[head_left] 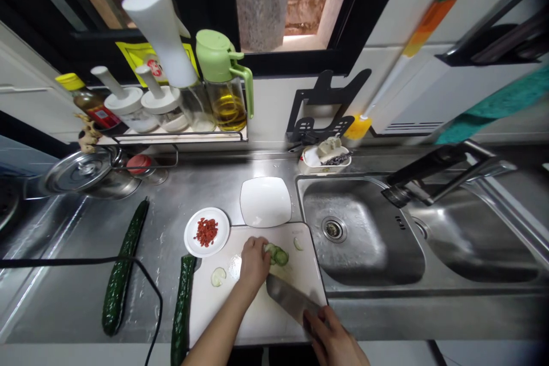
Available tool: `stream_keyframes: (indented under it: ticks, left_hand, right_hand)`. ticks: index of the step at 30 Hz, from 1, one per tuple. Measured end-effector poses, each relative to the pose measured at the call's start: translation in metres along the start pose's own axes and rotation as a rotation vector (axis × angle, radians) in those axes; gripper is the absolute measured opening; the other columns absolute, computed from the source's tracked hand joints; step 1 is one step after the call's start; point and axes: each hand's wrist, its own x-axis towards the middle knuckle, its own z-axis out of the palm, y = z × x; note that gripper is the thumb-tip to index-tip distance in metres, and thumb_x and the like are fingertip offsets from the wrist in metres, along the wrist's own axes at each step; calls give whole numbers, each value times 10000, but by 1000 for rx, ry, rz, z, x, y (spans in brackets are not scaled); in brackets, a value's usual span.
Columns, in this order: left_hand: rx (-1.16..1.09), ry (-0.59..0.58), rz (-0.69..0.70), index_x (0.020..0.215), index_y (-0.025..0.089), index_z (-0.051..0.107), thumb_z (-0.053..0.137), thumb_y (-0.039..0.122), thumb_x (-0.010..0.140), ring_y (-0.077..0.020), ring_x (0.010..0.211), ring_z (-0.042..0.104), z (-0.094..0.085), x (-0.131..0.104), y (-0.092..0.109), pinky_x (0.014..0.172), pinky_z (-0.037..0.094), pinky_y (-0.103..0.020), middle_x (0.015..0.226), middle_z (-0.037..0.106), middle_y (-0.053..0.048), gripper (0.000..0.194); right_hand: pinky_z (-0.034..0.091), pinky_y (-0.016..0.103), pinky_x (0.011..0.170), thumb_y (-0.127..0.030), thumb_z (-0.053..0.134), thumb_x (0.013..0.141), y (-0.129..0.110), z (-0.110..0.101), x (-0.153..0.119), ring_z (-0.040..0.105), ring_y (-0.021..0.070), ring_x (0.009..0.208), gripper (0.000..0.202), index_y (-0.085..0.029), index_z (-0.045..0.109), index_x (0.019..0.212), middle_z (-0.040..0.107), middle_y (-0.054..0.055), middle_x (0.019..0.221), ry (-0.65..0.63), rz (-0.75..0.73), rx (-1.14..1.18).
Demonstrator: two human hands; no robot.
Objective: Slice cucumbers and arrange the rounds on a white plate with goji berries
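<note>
On the white cutting board (257,323), my left hand (255,260) has its fingers curled against a small pile of cucumber slices (280,255). My right hand (332,334) is wrapped round the handle of a kitchen knife (291,299). The blade lies low over the board, its tip close to my left fingers and just below the slices. One loose cucumber slice (218,277) rests left of my left hand, and a thin piece (298,243) lies at the board's upper right. A dark green cucumber (183,303) lies along the board's left edge.
A white plate (266,202) stands behind the board, beside a small dish (191,244) of red berries. Another whole cucumber (122,274) lies farther left, crossed by a black cable (148,280). To the right is a steel sink (364,257). Bottles and jars fill a rack (193,136).
</note>
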Motion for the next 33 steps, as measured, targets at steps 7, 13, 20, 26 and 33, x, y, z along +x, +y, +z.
stream_keyframes:
  ticks: [7,13,20,26,33]
  left_hand:
    - [-90,-27,-52,779,194,556,512,94,744,-128,702,542,-6,0,2,688,394,-229,689,563,21,115]
    - [-209,-27,-158,800,198,614,505,103,744,-88,612,543,-20,-19,-13,619,382,-180,647,593,48,154]
    - [-184,-45,-245,844,202,648,521,146,731,-89,524,489,-20,-42,-31,572,350,-184,533,534,71,179]
    - [-187,-20,-244,710,190,626,517,152,730,-93,557,522,-16,-43,-32,571,344,-186,575,584,47,117]
    - [-72,11,-212,626,182,598,491,127,730,-104,583,528,-18,-42,-29,587,335,-202,591,596,28,160]
  right_hand:
    - [495,222,709,-95,405,777,2,2,-1,657,143,790,475,-310,570,1167,602,56,1113,-20,19,-13]
    - [491,217,691,-86,384,788,0,5,3,667,140,774,460,-287,583,1151,634,50,1071,-49,34,-14]
    - [488,271,680,-114,295,857,-9,3,13,681,196,811,420,-220,565,1161,661,99,1032,-147,75,-50]
    - [443,242,622,-79,294,842,-29,6,21,677,182,776,392,-224,573,1075,692,68,910,-180,107,-41]
    - [414,254,576,-24,271,823,-49,12,26,679,193,768,436,-217,554,1092,700,73,882,-224,132,-82]
